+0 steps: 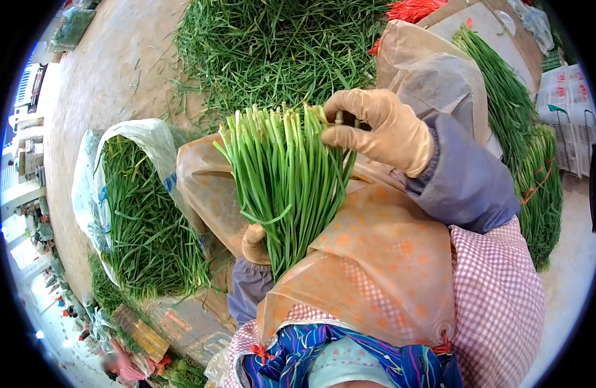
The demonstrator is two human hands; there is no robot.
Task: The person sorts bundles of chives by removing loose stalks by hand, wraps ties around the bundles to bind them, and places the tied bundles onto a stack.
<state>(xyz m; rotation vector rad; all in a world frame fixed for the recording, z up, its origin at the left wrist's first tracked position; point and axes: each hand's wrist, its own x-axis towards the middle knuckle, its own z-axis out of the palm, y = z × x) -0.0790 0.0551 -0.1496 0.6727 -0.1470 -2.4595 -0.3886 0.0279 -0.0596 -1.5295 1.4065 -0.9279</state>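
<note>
A thick bunch of green chives (282, 181) is spread like a fan over my lap, pale cut ends toward the top. My left hand (254, 244), in a tan glove, holds the bunch from below; its thumb shows at the left side and its other fingers are hidden behind the stalks. At the upper right corner of the bunch, my gloved right hand (385, 126) is pinched around a few stem ends. Under the bunch lies a translucent plastic apron (382, 252) with orange dots, covering my legs.
Beyond my knees is a large heap of loose green leaves (278, 52). A white plastic bag (88, 187) full of greens stands at left. Tied chive bundles (537, 187) lie at right, near a white crate (566, 116). Red ties (414, 10) sit at the top.
</note>
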